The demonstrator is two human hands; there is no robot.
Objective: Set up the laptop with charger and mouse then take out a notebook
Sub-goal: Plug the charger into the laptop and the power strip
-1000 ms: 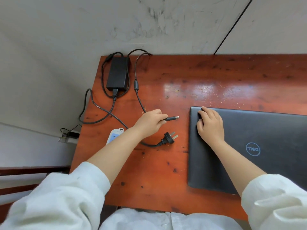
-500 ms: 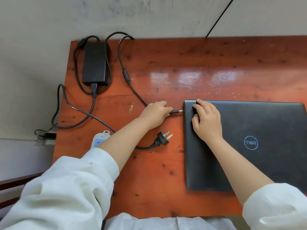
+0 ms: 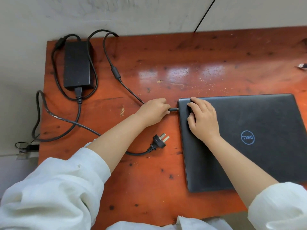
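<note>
A closed black laptop (image 3: 259, 146) lies on the right of the red wooden table (image 3: 149, 180). My right hand (image 3: 203, 119) rests flat on the lid's far left corner. My left hand (image 3: 153, 112) pinches the charger's barrel connector (image 3: 174, 109), whose tip touches the laptop's left edge. The black charger brick (image 3: 77, 64) sits at the table's far left corner, its thin cable (image 3: 116, 75) running to my left hand. The wall plug (image 3: 160, 141) lies loose on the table near the laptop. No mouse or notebook is in view.
The thick mains cable (image 3: 54, 113) loops over the table's left edge. A small dark object with wires (image 3: 31, 147) sits on the floor at the left. A small flat item (image 3: 302, 66) lies at the far right edge. A wall stands behind the table.
My left hand has carried the barrel connector rightward to the laptop's left edge. My right hand has stayed on the lid's corner. The camera has shifted, so the scene sits differently in the frame.
</note>
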